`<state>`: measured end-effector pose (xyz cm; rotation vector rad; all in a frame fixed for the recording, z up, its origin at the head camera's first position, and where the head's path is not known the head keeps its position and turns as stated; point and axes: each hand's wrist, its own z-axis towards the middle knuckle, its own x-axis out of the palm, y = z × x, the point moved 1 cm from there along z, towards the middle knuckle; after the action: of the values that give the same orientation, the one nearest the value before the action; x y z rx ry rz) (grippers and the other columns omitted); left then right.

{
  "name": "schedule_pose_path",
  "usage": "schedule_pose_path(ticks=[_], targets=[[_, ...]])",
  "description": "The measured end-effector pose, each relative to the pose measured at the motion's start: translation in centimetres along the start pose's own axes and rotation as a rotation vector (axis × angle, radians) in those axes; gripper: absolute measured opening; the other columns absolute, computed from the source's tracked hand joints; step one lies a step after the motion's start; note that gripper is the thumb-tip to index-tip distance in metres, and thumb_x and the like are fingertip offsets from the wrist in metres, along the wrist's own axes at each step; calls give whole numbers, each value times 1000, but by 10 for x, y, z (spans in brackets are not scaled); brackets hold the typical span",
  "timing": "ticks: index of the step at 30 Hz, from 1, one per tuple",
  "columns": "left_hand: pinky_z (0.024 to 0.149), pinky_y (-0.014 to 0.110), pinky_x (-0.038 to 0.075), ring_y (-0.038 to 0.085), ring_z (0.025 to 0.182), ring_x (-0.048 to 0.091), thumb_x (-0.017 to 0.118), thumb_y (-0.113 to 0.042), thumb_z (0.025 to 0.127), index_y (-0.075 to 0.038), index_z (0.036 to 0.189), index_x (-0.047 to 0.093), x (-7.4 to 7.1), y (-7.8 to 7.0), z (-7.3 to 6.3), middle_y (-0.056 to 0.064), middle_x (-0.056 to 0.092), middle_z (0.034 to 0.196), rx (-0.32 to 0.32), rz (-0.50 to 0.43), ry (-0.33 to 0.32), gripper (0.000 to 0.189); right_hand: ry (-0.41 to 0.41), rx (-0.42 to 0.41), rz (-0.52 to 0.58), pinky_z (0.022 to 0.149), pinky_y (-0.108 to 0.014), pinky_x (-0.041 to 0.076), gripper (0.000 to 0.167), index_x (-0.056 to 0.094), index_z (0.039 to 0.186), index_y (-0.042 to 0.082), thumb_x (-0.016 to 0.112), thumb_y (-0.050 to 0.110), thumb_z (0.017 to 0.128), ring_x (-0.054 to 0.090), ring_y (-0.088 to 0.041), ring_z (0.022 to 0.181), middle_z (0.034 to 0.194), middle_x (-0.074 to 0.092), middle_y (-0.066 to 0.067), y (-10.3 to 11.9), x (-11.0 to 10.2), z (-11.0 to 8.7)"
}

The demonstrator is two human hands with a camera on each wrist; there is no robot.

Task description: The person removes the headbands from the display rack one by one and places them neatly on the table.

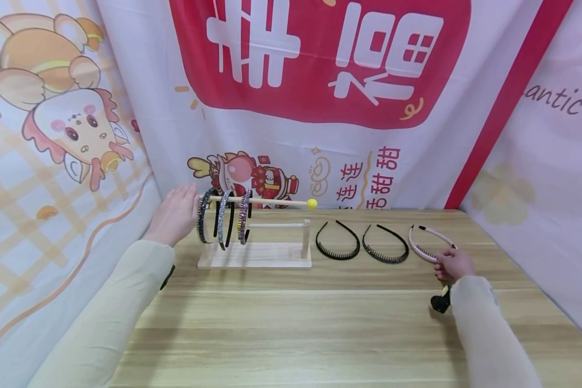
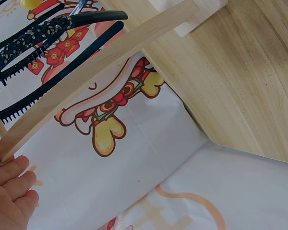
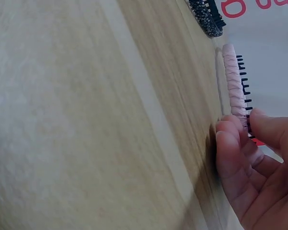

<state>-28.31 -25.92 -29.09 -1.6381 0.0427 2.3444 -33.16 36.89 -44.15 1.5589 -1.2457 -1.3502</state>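
Note:
At the right of the table my right hand (image 1: 456,264) pinches a pink wrapped headband (image 3: 234,84) between thumb and fingers; black comb teeth line its inner side. My left hand (image 1: 177,215) is at the left end of a wooden headband rack (image 1: 257,261). In the left wrist view its loosely bent fingers touch the tip of the rack's post (image 2: 86,79), with the thumb hidden. From the upper bar (image 1: 281,201) hang a dark sparkly headband (image 1: 201,218), a silver one (image 1: 221,221) and a purplish one (image 1: 243,218).
Between the rack and the pink headband lie two black toothed headbands (image 1: 338,257) on the wooden table (image 1: 291,323). A yellow ball (image 1: 312,204) caps the upper bar's right end, above a lower bar (image 1: 276,225). Printed cloth (image 1: 291,124) hangs behind and at both sides.

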Motion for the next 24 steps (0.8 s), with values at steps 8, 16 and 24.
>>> schedule_pose_path(ticks=[8,16,24], targets=[[110,50,9,45,130,21,26,-18,101,15,137,25,-1,0,-1,32,27,140,0,-2,-8,48,-9,6,-12,49,-25,54,19,40,105,-13,42,3,95,59,-11,52,64,61,-2,-4,-2,3],[110,50,10,45,130,22,26,-17,101,15,136,25,-1,0,-1,33,26,140,3,6,-1,48,25,-50,-35,49,-24,53,30,34,116,-15,40,7,97,57,-10,54,68,56,-3,12,1,5],[110,50,10,45,130,21,26,-18,101,15,136,25,-1,0,-1,32,26,140,-4,7,-1,48,42,-180,-71,57,-26,55,35,37,120,-14,44,10,97,60,-10,60,74,58,-6,53,16,5]])
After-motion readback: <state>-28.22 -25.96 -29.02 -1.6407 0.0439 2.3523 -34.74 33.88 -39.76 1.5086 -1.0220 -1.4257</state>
